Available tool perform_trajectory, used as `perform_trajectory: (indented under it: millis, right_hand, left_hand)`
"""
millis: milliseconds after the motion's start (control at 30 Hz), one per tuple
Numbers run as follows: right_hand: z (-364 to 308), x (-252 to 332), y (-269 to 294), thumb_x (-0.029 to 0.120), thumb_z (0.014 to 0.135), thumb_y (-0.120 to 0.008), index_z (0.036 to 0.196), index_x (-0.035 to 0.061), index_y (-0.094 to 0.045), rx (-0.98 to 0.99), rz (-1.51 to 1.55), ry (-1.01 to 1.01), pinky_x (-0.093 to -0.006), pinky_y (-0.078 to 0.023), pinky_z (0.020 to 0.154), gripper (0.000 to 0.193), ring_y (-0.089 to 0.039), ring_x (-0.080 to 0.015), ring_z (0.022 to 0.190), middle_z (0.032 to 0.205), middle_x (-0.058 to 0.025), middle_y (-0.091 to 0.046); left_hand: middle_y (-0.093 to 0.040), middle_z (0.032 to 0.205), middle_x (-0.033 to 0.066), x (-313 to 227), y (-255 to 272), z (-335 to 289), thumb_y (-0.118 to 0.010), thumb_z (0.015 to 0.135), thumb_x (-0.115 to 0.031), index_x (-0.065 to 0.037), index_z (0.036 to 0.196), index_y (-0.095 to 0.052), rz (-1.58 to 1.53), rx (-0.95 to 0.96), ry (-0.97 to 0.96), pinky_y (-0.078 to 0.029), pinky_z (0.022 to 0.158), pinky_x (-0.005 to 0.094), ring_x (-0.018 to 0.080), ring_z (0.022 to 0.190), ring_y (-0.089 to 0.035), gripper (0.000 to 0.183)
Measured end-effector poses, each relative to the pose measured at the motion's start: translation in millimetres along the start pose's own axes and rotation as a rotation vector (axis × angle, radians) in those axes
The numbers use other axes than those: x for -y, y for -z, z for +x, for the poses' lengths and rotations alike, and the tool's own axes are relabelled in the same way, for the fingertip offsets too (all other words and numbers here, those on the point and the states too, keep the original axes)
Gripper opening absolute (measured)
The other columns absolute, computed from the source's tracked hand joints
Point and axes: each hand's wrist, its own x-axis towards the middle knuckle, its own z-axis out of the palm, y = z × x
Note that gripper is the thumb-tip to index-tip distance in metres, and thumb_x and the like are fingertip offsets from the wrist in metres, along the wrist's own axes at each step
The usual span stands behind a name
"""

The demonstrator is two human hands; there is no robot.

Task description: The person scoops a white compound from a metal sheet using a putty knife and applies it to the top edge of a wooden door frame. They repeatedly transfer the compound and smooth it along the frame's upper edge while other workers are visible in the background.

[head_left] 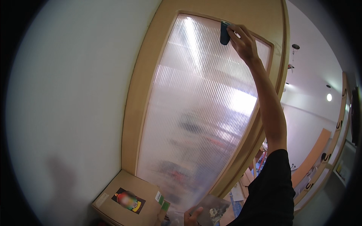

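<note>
My right hand [241,39] is raised to the top of a door, its fingers closed round a small dark scraper [224,37]. The scraper's upper end meets the edge where the wooden door frame [222,10] borders the ribbed translucent glass panel [196,94]. At the bottom of the view, my left hand [193,217] is partly cut off. It grips a flat grey plate [212,209] that carries smears of whitish paste. Blurred shapes show through the glass.
A cardboard box [151,194] with a colourful picture label stands at the door's lower left, beside a plain pale wall [75,94]. Beyond the door's right edge lies a room with an orange-brown board [311,158], a hanging lamp [329,97] and a wooden frame [338,132].
</note>
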Motion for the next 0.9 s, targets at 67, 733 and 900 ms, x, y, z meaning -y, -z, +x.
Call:
perform_trajectory:
  millis: [67,733,900]
  right_hand:
    - [1,-1,-3,0.000,0.064,-0.072,0.086,0.0025,-0.065,0.008,0.005,-0.005,-0.0313,-0.056,0.072,0.024,-0.060,-0.0191,0.092,0.097,-0.0030,-0.060]
    - [6,-4,-14,-0.001,0.064,-0.070,0.085,0.0027,-0.063,0.165,-0.083,-0.082,-0.0316,-0.056,0.073,0.023,-0.059,-0.0191,0.095,0.094,-0.0024,-0.059]
    - [1,15,4,-0.003,0.060,-0.073,0.085,0.0012,-0.062,0.111,0.121,-0.127,-0.0326,-0.057,0.073,0.028,-0.060,-0.0224,0.092,0.095,-0.0056,-0.060]
  left_hand:
    - [-0.060,0.077,0.0050,-2,0,0,-0.056,0.087,-0.014,-0.001,0.086,-0.062,0.001,-0.012,0.017,-0.048,0.061,0.0261,0.0140,0.067,-0.058,0.014]
    - [-0.055,0.068,0.0004,-1,-7,-1,-0.056,0.087,-0.012,-0.005,0.078,-0.060,-0.063,-0.116,-0.020,-0.042,0.054,0.0237,0.0108,0.058,-0.053,0.012]
    - [-0.058,0.095,0.0125,-12,-7,-12,-0.066,0.077,-0.010,0.003,0.101,-0.058,-0.072,-0.246,0.082,-0.048,0.074,0.0308,0.0222,0.082,-0.059,0.028]
